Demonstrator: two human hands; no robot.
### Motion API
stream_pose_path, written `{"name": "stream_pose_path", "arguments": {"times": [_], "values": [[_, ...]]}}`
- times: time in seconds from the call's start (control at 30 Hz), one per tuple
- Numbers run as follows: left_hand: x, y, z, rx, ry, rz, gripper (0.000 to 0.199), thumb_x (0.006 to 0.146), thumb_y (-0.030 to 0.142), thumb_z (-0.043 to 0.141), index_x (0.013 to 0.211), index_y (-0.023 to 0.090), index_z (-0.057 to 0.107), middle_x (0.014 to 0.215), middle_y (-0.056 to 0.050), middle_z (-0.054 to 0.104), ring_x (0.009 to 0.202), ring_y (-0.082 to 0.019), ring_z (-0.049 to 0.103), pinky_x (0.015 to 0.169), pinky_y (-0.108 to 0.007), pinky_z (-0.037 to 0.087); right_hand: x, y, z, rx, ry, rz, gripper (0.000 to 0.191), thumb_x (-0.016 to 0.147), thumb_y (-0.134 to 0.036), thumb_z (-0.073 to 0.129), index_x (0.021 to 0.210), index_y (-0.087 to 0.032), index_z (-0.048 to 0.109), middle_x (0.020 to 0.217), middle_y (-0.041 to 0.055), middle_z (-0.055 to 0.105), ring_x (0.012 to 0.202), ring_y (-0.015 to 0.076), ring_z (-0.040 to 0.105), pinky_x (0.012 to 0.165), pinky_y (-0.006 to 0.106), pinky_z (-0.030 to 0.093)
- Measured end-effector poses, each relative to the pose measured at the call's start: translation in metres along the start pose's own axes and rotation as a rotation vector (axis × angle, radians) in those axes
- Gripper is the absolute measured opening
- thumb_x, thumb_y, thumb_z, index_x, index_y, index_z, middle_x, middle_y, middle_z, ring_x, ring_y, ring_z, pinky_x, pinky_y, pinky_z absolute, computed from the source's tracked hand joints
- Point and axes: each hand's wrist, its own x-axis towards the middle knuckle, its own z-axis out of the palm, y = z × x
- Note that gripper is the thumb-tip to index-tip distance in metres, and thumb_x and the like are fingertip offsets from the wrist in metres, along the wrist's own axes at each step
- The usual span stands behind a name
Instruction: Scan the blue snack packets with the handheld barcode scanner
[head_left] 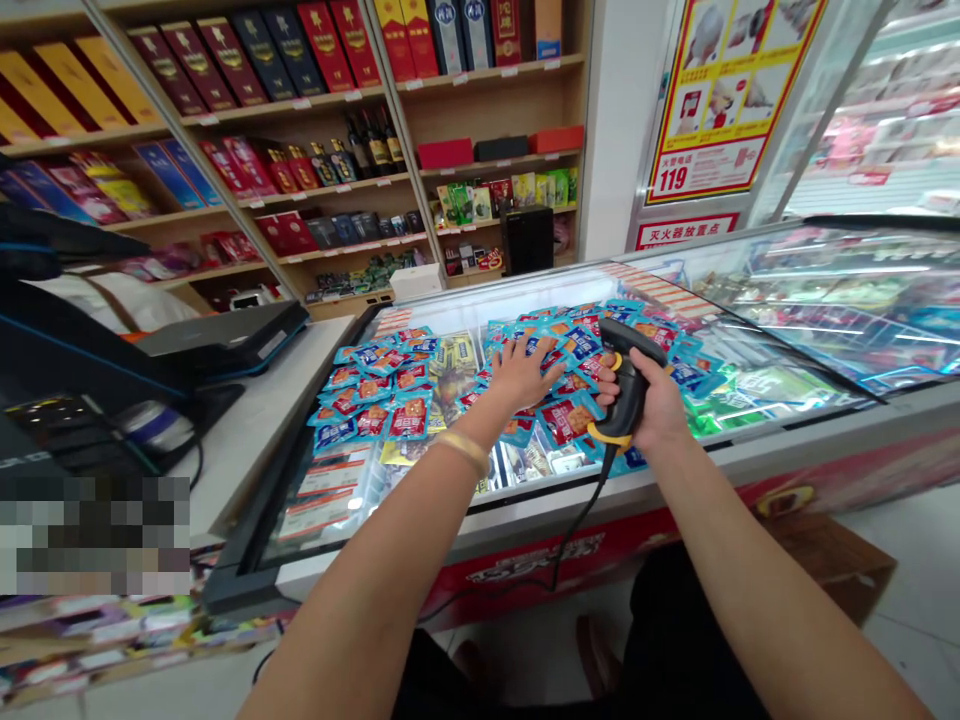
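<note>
My right hand (660, 395) is wrapped round the handle of a black and yellow barcode scanner (628, 385), its head tilted up and to the left. A dark cable hangs from its base. My left hand (523, 375), with a gold bracelet at the wrist, lies spread over a pile of small blue and red snack packets (566, 418). Its fingers touch the packets and hide some of them. To the left, more of the same snack packets (373, 385) lie in loose rows on the glass top of the chest freezer (525, 497).
A checkout counter (277, 395) with a dark register stands at the left. Behind the freezer are shelves (330, 185) of boxes and bottles. A white box (417, 282) sits at the freezer's back edge. A cardboard box (844, 560) rests on the floor at right.
</note>
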Motion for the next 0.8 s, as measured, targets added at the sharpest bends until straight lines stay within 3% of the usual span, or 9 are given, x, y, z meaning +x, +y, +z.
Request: {"name": "stream_pose_path", "arguments": {"times": [0.07,0.17,0.37,0.5,0.63,0.8], "values": [[0.000,-0.002,0.002,-0.003,-0.020,-0.008,0.056,0.091,0.054,0.041,0.143,0.033,0.038,0.153,-0.008,0.032,0.141,-0.039,0.023,0.110,-0.062,0.020,0.000,0.000,-0.002,-0.005,0.007,0.001,0.021,0.078,-0.037,0.065,0.076,-0.019,0.055,0.061,-0.0017,0.051,0.046,0.0083,0.044,0.041,0.019,0.043],[-0.008,-0.016,0.000,0.011,0.079,-0.017,0.058,0.092,0.050,0.041,0.146,0.028,0.034,0.152,-0.013,0.032,0.142,-0.036,0.023,0.111,-0.058,0.021,0.001,0.004,-0.001,-0.005,0.009,-0.001,0.020,0.079,-0.038,0.064,0.077,-0.020,0.055,0.061,-0.0017,0.051,0.047,0.0088,0.045,0.041,0.020,0.043],[-0.053,-0.073,-0.017,0.101,0.267,-0.136,0.060,0.089,0.037,0.050,0.144,0.017,0.036,0.144,-0.021,0.040,0.134,-0.034,0.037,0.107,-0.049,0.031,0.004,0.030,0.026,0.011,-0.054,0.125,0.020,0.080,-0.039,0.062,0.081,-0.020,0.055,0.061,-0.0026,0.053,0.046,0.0085,0.046,0.042,0.020,0.045],[-0.094,-0.108,-0.028,0.178,0.250,-0.320,0.067,0.084,0.042,0.057,0.142,0.017,0.037,0.142,-0.023,0.041,0.129,-0.038,0.042,0.103,-0.052,0.035,0.009,0.064,0.057,-0.007,-0.110,0.215,0.019,0.082,-0.036,0.062,0.077,-0.018,0.055,0.059,-0.0021,0.054,0.045,0.0073,0.046,0.042,0.018,0.043],[-0.123,-0.124,-0.031,0.236,0.207,-0.469,0.079,0.076,0.052,0.064,0.141,0.016,0.039,0.134,-0.024,0.047,0.122,-0.040,0.046,0.098,-0.052,0.038,0.013,0.097,0.083,-0.072,-0.165,0.335,0.021,0.082,-0.036,0.063,0.076,-0.018,0.055,0.058,-0.0017,0.055,0.045,0.0072,0.048,0.041,0.017,0.043],[-0.134,-0.132,-0.024,0.249,0.268,-0.443,0.066,0.079,0.043,0.061,0.136,0.015,0.044,0.117,-0.019,0.057,0.110,-0.035,0.052,0.092,-0.046,0.042,0.014,0.123,0.091,-0.103,-0.153,0.434,0.020,0.082,-0.034,0.063,0.073,-0.017,0.056,0.056,-0.0014,0.055,0.043,0.0071,0.048,0.040,0.017,0.042]]}}
